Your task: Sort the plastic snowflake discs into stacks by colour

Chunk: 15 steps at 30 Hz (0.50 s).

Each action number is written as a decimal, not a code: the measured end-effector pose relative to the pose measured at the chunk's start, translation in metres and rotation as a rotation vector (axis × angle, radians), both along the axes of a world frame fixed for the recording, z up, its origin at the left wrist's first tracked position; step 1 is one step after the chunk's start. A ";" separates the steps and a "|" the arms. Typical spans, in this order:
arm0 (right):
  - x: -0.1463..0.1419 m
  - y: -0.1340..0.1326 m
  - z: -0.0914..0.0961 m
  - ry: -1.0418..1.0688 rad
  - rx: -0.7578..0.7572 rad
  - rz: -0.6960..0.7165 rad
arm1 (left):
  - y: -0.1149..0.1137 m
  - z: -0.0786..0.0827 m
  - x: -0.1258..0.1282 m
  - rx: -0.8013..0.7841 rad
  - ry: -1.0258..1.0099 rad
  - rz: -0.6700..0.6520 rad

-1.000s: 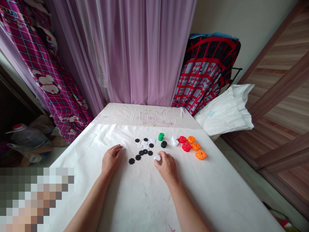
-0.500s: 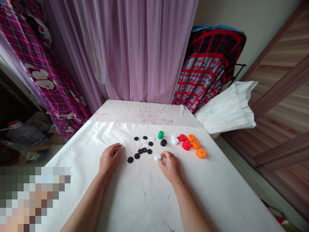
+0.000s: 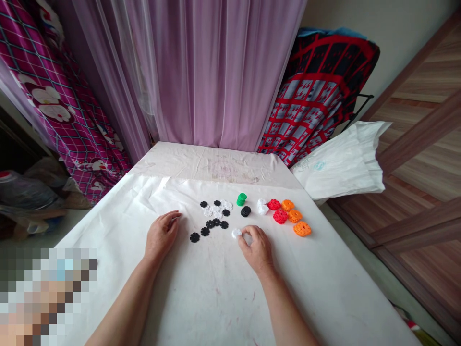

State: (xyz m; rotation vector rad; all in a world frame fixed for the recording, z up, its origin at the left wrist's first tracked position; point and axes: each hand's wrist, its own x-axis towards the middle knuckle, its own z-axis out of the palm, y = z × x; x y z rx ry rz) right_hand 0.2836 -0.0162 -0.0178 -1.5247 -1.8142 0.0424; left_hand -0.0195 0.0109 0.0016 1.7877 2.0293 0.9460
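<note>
Our left hand [image 3: 161, 234] and right hand [image 3: 258, 251] are bare. Our forearms [image 3: 124, 295] are bare too, narrowing toward the hands.

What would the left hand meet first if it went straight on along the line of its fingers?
Most likely the left hand would meet the black notched disc at the back left of the scattered discs, though the hand's height is unclear.
</note>
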 end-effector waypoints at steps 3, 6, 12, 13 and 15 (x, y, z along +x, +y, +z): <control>-0.005 0.010 0.009 0.018 0.033 -0.036 | 0.002 -0.001 0.000 -0.006 -0.004 0.002; -0.017 0.031 0.024 -0.080 -0.010 0.006 | 0.003 -0.002 0.000 -0.010 -0.014 0.002; -0.041 0.071 0.051 -0.367 -0.285 0.029 | 0.004 -0.002 0.000 0.006 -0.038 0.005; -0.044 0.073 0.054 -0.398 -0.330 0.007 | 0.004 -0.002 0.000 0.006 -0.036 0.004; -0.050 0.074 0.060 -0.456 -0.406 -0.029 | 0.004 -0.002 0.000 0.010 -0.032 0.003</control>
